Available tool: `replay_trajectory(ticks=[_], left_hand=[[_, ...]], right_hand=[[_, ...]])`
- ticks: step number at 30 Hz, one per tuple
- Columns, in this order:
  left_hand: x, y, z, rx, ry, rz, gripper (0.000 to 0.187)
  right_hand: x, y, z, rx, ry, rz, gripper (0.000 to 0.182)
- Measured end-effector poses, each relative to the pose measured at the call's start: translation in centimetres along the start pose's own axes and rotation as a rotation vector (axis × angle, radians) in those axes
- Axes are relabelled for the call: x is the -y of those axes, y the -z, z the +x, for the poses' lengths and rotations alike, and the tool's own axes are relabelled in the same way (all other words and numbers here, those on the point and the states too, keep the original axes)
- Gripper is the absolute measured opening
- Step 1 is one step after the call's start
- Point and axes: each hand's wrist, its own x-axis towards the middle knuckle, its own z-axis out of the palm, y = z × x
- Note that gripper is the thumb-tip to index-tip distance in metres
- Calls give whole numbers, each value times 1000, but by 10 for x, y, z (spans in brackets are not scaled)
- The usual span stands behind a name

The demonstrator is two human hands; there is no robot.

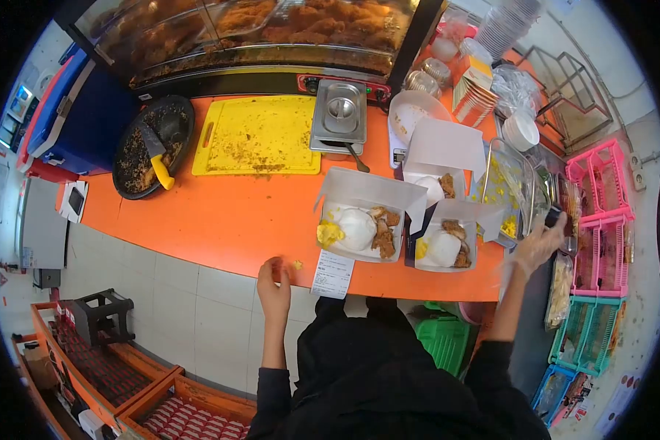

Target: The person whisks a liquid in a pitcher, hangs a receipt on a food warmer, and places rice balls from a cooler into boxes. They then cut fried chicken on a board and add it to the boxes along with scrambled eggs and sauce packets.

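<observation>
My left hand (274, 280) is at the front edge of the orange table, fingers loosely bent and apart, with nothing visible in it. A small yellow crumb lies beside it, and a printed receipt (332, 274) is to its right. On the far right, my right hand (541, 240), in a clear plastic glove, is closed round a black handle (554, 215) beside the metal tray (507, 226). Between my hands stand open paper boxes: a left one (411, 196), a front right one (471, 258) and a back one (444, 149). White rice and brown fried pieces show in them.
A yellow cutting board (257, 136), a black pan (128, 185) with a yellow-handled knife (161, 170) and a lidded steel container (339, 110) stand behind. A glass food warmer (271, 72) spans the back. Pink baskets (598, 180) line the right wall; a blue cooler (88, 114) is left.
</observation>
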Motion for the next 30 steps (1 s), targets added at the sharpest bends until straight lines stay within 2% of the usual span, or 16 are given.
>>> replay_trajectory(ticks=[1,2,5,6,8,9,12,13,14,15,18,20,23,27,29,30], left_hand=[[2,0,-2,1,0,2,22],[4,-1,-3,-37,-4,-7,21],[3,3,-8,-62,46,0,19],[1,5,-8,-45,96,21,19],[1,6,-12,-73,93,34,18],[5,6,-13,-107,84,48,17],[8,5,-17,-167,87,46,17],[8,6,-19,-194,96,29,17],[8,8,-21,-192,96,35,17],[6,10,-23,-199,129,24,17],[11,16,-31,-220,156,15,17],[21,23,-37,-231,152,19,17],[35,34,-48,-256,195,30,18],[47,50,-59,-280,232,50,18],[52,54,-60,-282,238,43,18],[55,55,-59,-288,247,30,18]], right_hand=[[-60,-24,20,203,27,-121,49],[-80,-33,26,305,40,-182,50],[-81,-36,34,654,0,-175,46],[-59,-25,33,657,2,-171,46],[2,5,18,123,278,-150,38],[32,14,-8,176,297,-18,33],[84,7,-102,655,453,1057,16],[114,16,-126,783,929,433,20],[152,8,-144,1106,625,669,23],[160,-23,-170,1175,596,753,26],[190,-51,-184,1280,631,565,37],[195,-61,-185,1528,579,265,47],[202,-36,-187,1370,615,97,44],[218,-3,-214,1184,596,214,32],[211,-10,-252,1255,1055,358,19],[211,-14,-269,1254,1054,355,19]])
